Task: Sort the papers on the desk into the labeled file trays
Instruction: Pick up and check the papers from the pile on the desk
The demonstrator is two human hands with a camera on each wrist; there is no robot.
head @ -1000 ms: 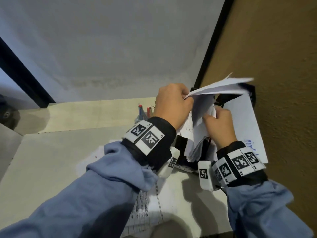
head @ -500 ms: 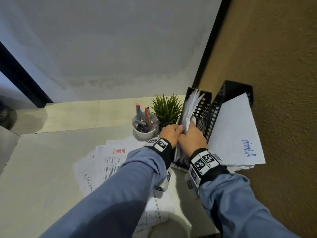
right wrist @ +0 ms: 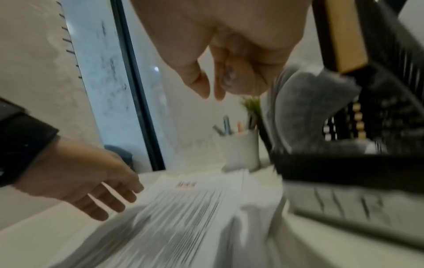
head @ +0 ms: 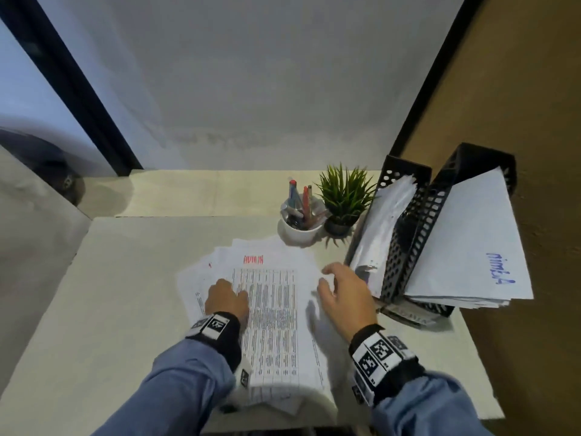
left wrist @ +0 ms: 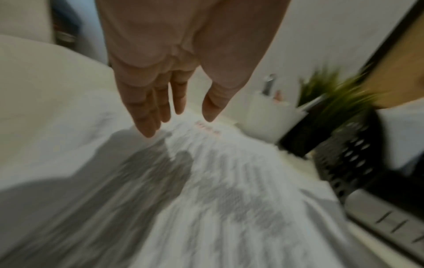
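Observation:
A loose pile of printed papers lies on the desk, its top sheet carrying a red heading and a table. My left hand is low over the pile's left side, fingers straight and empty; whether it touches the paper is unclear. At the pile's right edge my right hand hovers with loosely curled fingers, holding nothing. Two black perforated file trays stand on the right. The nearer tray holds upright white sheets. The farther tray holds sheets with blue handwriting.
A white cup of pens and a small potted plant stand behind the pile, left of the trays. A brown wall runs close along the right. Bare desk surface extends to the left of the papers.
Both hands have left the nearer tray, where the sheets they held now stand, and moved down and left to the pile on the desk.

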